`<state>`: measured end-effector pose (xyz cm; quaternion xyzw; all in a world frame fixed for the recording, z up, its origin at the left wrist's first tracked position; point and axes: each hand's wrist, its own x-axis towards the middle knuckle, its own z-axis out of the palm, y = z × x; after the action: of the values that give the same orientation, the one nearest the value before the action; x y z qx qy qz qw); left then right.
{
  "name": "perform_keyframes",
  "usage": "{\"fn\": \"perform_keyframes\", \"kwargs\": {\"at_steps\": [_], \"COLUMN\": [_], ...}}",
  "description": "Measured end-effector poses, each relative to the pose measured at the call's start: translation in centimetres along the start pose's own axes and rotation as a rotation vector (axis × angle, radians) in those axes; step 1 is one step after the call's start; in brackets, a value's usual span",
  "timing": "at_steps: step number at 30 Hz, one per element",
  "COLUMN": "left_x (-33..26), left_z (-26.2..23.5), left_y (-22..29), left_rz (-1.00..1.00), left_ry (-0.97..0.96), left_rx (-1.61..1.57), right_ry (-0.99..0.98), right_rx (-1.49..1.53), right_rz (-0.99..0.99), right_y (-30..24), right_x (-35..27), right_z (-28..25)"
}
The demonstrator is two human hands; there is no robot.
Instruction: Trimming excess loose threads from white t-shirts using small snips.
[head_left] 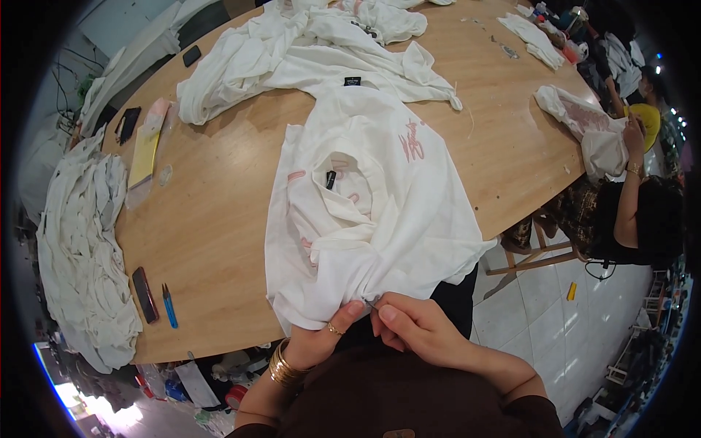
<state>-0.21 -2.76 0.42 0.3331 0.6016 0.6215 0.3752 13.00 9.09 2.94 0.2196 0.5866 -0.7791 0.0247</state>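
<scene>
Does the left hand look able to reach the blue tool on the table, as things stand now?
Probably yes, though the left hand holds the white shirt and would likely need to let go; past the shirt, only tabletop shows on the way to the blue tool.

No words can be made out clearly. The white shirt (431, 204) bears pink script-like lettering (411, 143) on its upper right, and a small black label (331, 179) sits inside its rounded opening. A second black label (352, 82) shows on white cloth (314, 64) beyond the shirt, and a white garment (604, 152) to the shirt's right carries blurred pink print (586, 120).
</scene>
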Motion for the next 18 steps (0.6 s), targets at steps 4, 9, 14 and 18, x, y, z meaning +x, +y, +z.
{"fn": "perform_keyframes", "kwargs": {"at_steps": [4,9,14,18], "left_x": [0.1,-0.3,-0.2,-0.2], "left_z": [-0.1,0.1,0.1,0.2], "left_y": [0.3,-0.7,-1.2,-1.4], "left_rz": [0.04,-0.155,-0.196,-0.17], "left_ry": [-0.128,0.014,0.049,0.057], "left_rx": [0.121,-0.251,-0.307,-0.28], "right_ry": [0.048,0.062,-0.039,-0.033], "right_rx": [0.032,0.088,0.015,0.055], "right_rz": [0.051,0.07,0.052,0.07], "right_y": [0.1,0.0,0.0,0.1], "right_x": [0.2,-0.2,-0.6,-0.7], "right_z": [0.0,-0.4,-0.4,-0.4]}}
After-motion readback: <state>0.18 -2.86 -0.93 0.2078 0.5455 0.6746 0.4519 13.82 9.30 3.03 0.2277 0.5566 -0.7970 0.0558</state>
